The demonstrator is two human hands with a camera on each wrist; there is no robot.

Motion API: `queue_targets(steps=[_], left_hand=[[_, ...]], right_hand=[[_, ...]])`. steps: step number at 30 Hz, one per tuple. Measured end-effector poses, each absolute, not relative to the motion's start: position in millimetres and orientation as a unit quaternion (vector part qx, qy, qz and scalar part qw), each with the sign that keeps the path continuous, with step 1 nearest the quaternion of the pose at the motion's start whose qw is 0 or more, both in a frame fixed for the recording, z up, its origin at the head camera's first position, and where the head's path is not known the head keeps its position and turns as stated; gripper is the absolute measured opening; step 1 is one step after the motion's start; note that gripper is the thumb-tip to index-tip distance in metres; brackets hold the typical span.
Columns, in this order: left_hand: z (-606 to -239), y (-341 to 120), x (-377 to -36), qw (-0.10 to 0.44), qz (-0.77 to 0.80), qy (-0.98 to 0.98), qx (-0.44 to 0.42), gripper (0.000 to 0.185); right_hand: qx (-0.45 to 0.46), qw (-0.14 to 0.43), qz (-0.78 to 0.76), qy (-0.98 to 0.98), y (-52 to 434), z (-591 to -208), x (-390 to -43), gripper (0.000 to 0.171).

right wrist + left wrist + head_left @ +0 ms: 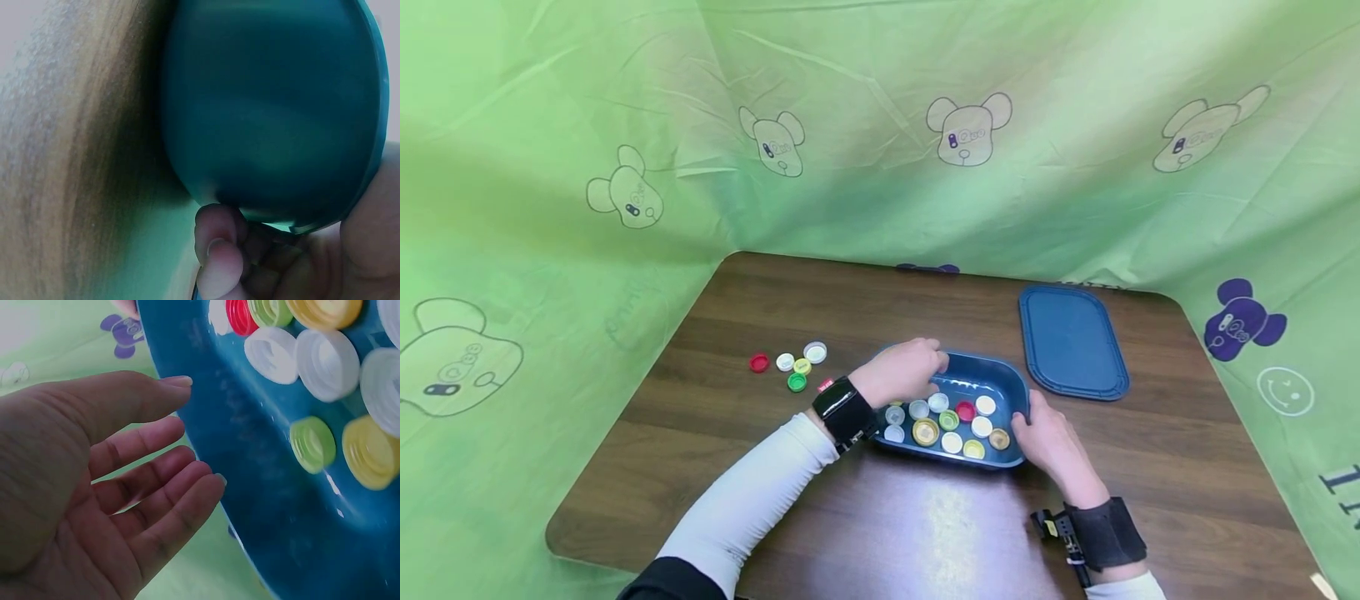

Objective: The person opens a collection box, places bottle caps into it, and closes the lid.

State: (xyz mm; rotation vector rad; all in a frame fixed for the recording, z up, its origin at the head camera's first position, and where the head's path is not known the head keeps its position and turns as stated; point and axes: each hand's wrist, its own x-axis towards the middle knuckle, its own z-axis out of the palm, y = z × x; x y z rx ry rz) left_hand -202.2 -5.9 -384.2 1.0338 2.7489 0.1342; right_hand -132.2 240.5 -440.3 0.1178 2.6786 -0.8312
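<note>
A blue rectangular box point(988, 372), a shallow plastic container, holds several bottle caps in white, green, yellow and red, among them a large yellow cap point(925, 432). My right hand point(1051, 433) grips the box's right end; in the right wrist view its fingers point(219, 231) curl under the rim while the thumb side lies along the edge. My left hand point(904, 371) reaches over the far left part of the box. In the left wrist view that hand point(119, 481) is loosely spread, fingertips right at the rim, nothing between thumb and fingers. The left forearm hides the box's left end.
Left of the box lie several loose caps, including a red cap point(759, 362), a white cap point(815, 352) and a green cap point(797, 382). A blue lid point(1075, 342) rests on the wooden table point(700, 433) at the back right. Green cloth point(865, 183) hangs behind and beside the table.
</note>
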Motion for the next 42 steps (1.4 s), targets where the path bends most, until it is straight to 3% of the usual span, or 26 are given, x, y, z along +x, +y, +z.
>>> queue_targets(steps=[5, 12, 22, 42], left_hand=[[-377.6, -33.6, -203.0, 0.088, 0.082, 0.943, 0.311, 0.032], [-375.9, -97.3, -203.2, 0.029, 0.137, 0.957, 0.253, 0.023], [-397.1, -166.6, -183.3, 0.031, 0.171, 0.968, 0.178, 0.021], [-438.7, -197.6, -171.6, 0.058, 0.159, 0.975, 0.147, 0.025]], right_hand=[[0.04, 0.169, -0.296, 0.939, 240.8, -440.4, -133.6, 0.058], [0.037, 0.171, -0.296, 0.939, 241.3, -441.2, -133.9, 0.058], [0.039, 0.175, -0.298, 0.937, 241.6, -441.9, -134.1, 0.058], [0.04, 0.18, -0.298, 0.937, 241.2, -442.4, -133.6, 0.059]])
